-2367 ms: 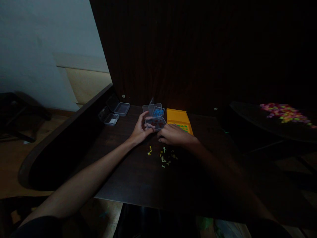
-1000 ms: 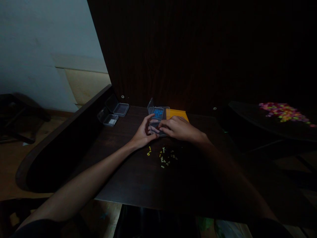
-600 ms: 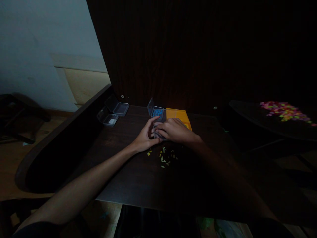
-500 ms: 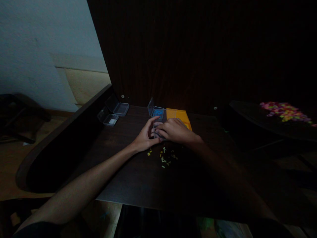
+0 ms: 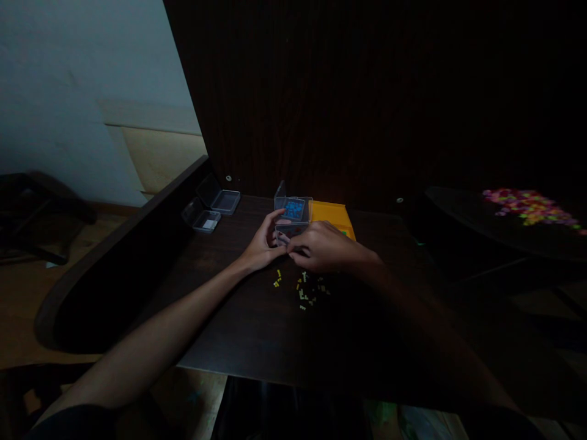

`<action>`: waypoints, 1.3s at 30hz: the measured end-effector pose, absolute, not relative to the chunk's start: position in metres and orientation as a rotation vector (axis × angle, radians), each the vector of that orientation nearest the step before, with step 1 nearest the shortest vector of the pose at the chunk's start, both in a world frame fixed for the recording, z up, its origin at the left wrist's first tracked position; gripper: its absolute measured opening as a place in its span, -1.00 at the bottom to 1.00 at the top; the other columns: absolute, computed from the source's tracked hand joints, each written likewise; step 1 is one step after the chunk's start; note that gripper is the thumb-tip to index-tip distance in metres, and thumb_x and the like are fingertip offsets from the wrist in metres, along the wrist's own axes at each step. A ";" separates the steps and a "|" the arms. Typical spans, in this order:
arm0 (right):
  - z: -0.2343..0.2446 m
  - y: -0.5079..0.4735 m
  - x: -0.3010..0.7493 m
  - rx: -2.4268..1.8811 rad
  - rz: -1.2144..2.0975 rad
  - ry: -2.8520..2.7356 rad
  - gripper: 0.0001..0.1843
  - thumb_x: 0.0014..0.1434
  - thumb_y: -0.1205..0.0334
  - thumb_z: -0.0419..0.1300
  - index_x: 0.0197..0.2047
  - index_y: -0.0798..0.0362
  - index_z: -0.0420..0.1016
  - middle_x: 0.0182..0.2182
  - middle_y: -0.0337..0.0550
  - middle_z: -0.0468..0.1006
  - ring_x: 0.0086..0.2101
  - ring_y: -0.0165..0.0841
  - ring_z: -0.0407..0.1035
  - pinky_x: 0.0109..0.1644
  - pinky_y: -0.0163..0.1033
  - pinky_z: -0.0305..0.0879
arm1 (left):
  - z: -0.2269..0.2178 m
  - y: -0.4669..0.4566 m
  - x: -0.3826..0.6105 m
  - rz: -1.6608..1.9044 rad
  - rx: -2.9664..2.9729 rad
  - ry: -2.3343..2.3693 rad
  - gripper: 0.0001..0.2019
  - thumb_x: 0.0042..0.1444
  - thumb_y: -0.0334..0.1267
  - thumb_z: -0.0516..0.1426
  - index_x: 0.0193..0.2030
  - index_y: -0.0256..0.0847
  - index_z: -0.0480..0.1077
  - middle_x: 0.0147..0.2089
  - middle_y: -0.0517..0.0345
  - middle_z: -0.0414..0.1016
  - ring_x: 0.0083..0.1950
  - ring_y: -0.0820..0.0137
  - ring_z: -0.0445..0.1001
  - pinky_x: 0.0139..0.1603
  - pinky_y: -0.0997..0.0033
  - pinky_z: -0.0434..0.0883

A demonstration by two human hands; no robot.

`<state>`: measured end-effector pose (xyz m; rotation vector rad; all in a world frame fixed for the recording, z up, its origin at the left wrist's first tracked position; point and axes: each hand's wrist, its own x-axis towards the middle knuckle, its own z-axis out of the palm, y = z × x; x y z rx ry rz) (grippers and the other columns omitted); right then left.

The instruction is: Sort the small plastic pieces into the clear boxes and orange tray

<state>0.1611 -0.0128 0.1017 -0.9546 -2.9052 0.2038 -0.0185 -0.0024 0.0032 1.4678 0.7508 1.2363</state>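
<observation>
My left hand point(image 5: 263, 246) curls round the left side of a small clear plastic box point(image 5: 284, 231), thumb at the front and fingers behind. The box's clear lid point(image 5: 308, 211) seems to stand raised at the back. Small blue pieces point(image 5: 293, 209) show through or behind it, near another clear box with an upright lid point(image 5: 280, 189). My right hand point(image 5: 314, 245) is at the box's front edge, thumb and fingertips pinched together; what they hold, if anything, is hidden. Small yellow pieces point(image 5: 277, 279) and pale yellow pieces point(image 5: 303, 296) lie scattered on the table just in front of my hands.
A yellow-orange case point(image 5: 330, 212) lies behind my right hand. Two open clear boxes point(image 5: 225, 201) stand at the table's back left, one with a white piece point(image 5: 208, 224) in it. A dark raised side panel point(image 5: 123, 244) bounds the left. Colourful flowers point(image 5: 527, 206) are at the right.
The clear box has tipped or turned, and its lid now shows raised. My right hand has moved from over the box to its front edge. My left hand has shifted slightly left.
</observation>
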 end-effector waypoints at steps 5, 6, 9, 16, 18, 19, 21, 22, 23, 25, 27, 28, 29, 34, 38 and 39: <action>0.094 -0.015 0.160 -0.960 0.273 -3.039 -0.82 0.14 0.26 0.16 -0.29 -0.01 0.62 -0.39 -0.14 0.50 -0.35 -0.35 0.31 -0.27 -0.26 0.10 | 0.001 0.005 -0.024 1.243 1.442 0.802 -0.14 -0.21 -0.24 0.39 0.26 -0.07 0.12 0.13 -0.04 0.31 -0.22 0.43 0.50 -0.16 0.33 0.50; 0.092 -0.015 0.160 -0.962 0.282 -3.061 -0.82 0.14 0.26 0.17 -0.26 -0.03 0.63 -0.37 -0.13 0.50 -0.31 -0.32 0.33 -0.24 -0.25 0.11 | 0.001 0.005 -0.024 1.244 1.435 0.810 -0.13 -0.21 -0.24 0.39 0.26 -0.07 0.12 0.13 -0.04 0.30 -0.22 0.43 0.51 -0.16 0.33 0.50; 0.088 -0.015 0.159 -0.979 0.294 -3.127 -0.80 0.13 0.28 0.21 -0.19 -0.07 0.62 -0.32 -0.10 0.50 -0.24 -0.28 0.35 -0.18 -0.23 0.15 | 0.000 0.007 -0.025 1.248 1.432 0.825 -0.14 -0.20 -0.24 0.39 0.26 -0.07 0.11 0.12 -0.04 0.31 -0.23 0.43 0.52 -0.16 0.33 0.50; 0.080 -0.010 0.157 -1.038 0.312 -3.172 -0.80 0.16 0.30 0.20 -0.17 -0.04 0.61 -0.29 -0.09 0.51 -0.20 -0.26 0.37 -0.14 -0.23 0.17 | -0.003 0.009 -0.024 1.238 1.435 0.816 -0.13 -0.20 -0.27 0.37 0.27 -0.05 0.09 0.13 -0.02 0.31 -0.22 0.43 0.51 -0.14 0.31 0.50; 0.078 -0.009 0.157 -1.052 0.299 -3.171 -0.81 0.16 0.28 0.20 -0.17 -0.04 0.61 -0.28 -0.08 0.51 -0.19 -0.24 0.38 -0.13 -0.22 0.17 | -0.004 0.009 -0.024 1.232 1.425 0.808 -0.13 -0.20 -0.26 0.38 0.27 -0.04 0.09 0.15 -0.04 0.29 -0.21 0.43 0.51 -0.15 0.32 0.50; 0.077 -0.008 0.156 -1.053 0.294 -3.167 -0.81 0.17 0.28 0.20 -0.17 -0.04 0.61 -0.27 -0.07 0.51 -0.19 -0.24 0.38 -0.13 -0.22 0.16 | -0.004 0.009 -0.024 1.232 1.423 0.805 -0.12 -0.20 -0.25 0.38 0.27 -0.04 0.09 0.16 -0.05 0.29 -0.20 0.42 0.51 -0.15 0.31 0.50; 0.075 -0.008 0.156 -1.043 0.294 -3.162 -0.82 0.17 0.27 0.20 -0.18 -0.04 0.61 -0.27 -0.08 0.51 -0.19 -0.24 0.37 -0.13 -0.22 0.16 | -0.004 0.010 -0.024 1.235 1.422 0.805 -0.12 -0.20 -0.22 0.39 0.28 -0.04 0.10 0.16 -0.06 0.29 -0.20 0.41 0.51 -0.15 0.31 0.51; 0.074 -0.008 0.156 -1.043 0.292 -3.157 -0.82 0.18 0.27 0.19 -0.18 -0.04 0.61 -0.28 -0.08 0.51 -0.20 -0.25 0.37 -0.13 -0.22 0.16 | -0.004 0.010 -0.024 1.237 1.422 0.807 -0.11 -0.21 -0.21 0.40 0.28 -0.04 0.10 0.16 -0.06 0.30 -0.21 0.41 0.51 -0.15 0.31 0.51; 0.074 -0.008 0.156 -1.042 0.289 -3.152 -0.83 0.18 0.27 0.19 -0.19 -0.04 0.61 -0.28 -0.09 0.51 -0.21 -0.26 0.37 -0.13 -0.22 0.15 | -0.004 0.010 -0.024 1.236 1.423 0.807 -0.10 -0.21 -0.21 0.40 0.28 -0.04 0.10 0.16 -0.07 0.30 -0.21 0.41 0.51 -0.15 0.31 0.51; 0.073 -0.007 0.157 -1.054 0.288 -3.143 -0.83 0.19 0.27 0.19 -0.21 -0.04 0.61 -0.28 -0.09 0.50 -0.22 -0.27 0.36 -0.14 -0.23 0.15 | -0.004 0.011 -0.025 1.234 1.426 0.803 -0.10 -0.22 -0.22 0.40 0.28 -0.04 0.10 0.17 -0.07 0.30 -0.22 0.42 0.51 -0.16 0.32 0.51; 0.073 -0.007 0.157 -1.068 0.299 -3.138 -0.84 0.19 0.27 0.19 -0.22 -0.03 0.61 -0.27 -0.09 0.50 -0.23 -0.28 0.35 -0.15 -0.23 0.14 | -0.005 0.011 -0.025 1.230 1.431 0.795 -0.11 -0.21 -0.24 0.40 0.28 -0.04 0.10 0.17 -0.06 0.29 -0.22 0.43 0.51 -0.16 0.34 0.50; 0.074 -0.007 0.158 -1.071 0.310 -3.132 -0.84 0.19 0.27 0.19 -0.22 -0.03 0.61 -0.26 -0.09 0.50 -0.23 -0.28 0.35 -0.16 -0.24 0.13 | -0.005 0.012 -0.025 1.227 1.434 0.790 -0.12 -0.20 -0.26 0.39 0.28 -0.04 0.10 0.17 -0.06 0.28 -0.22 0.44 0.51 -0.16 0.35 0.50; 0.075 -0.008 0.158 -1.074 0.321 -3.127 -0.84 0.19 0.26 0.19 -0.21 -0.03 0.61 -0.26 -0.09 0.50 -0.22 -0.28 0.35 -0.17 -0.24 0.13 | -0.006 0.012 -0.025 1.226 1.434 0.784 -0.13 -0.19 -0.27 0.39 0.28 -0.04 0.10 0.17 -0.05 0.28 -0.22 0.44 0.51 -0.16 0.35 0.50; 0.081 -0.010 0.158 -1.115 0.342 -3.134 -0.84 0.17 0.31 0.19 -0.24 -0.02 0.61 -0.27 -0.10 0.49 -0.25 -0.32 0.32 -0.22 -0.27 0.11 | -0.008 0.012 -0.026 1.232 1.436 0.752 -0.17 -0.16 -0.32 0.36 0.26 -0.03 0.11 0.16 -0.04 0.28 -0.21 0.47 0.51 -0.16 0.38 0.49; 0.081 -0.010 0.157 -1.111 0.329 -3.150 -0.83 0.16 0.33 0.18 -0.25 -0.02 0.60 -0.30 -0.11 0.49 -0.28 -0.33 0.31 -0.24 -0.26 0.09 | -0.006 0.011 -0.025 1.232 1.430 0.763 -0.14 -0.18 -0.31 0.37 0.27 -0.03 0.10 0.18 -0.06 0.28 -0.22 0.46 0.51 -0.16 0.37 0.50; 0.080 -0.010 0.156 -1.096 0.327 -3.158 -0.83 0.16 0.33 0.17 -0.26 -0.02 0.60 -0.32 -0.11 0.49 -0.29 -0.33 0.31 -0.25 -0.26 0.09 | -0.006 0.011 -0.025 1.229 1.428 0.772 -0.13 -0.18 -0.31 0.38 0.28 -0.03 0.10 0.18 -0.06 0.28 -0.21 0.45 0.51 -0.15 0.36 0.50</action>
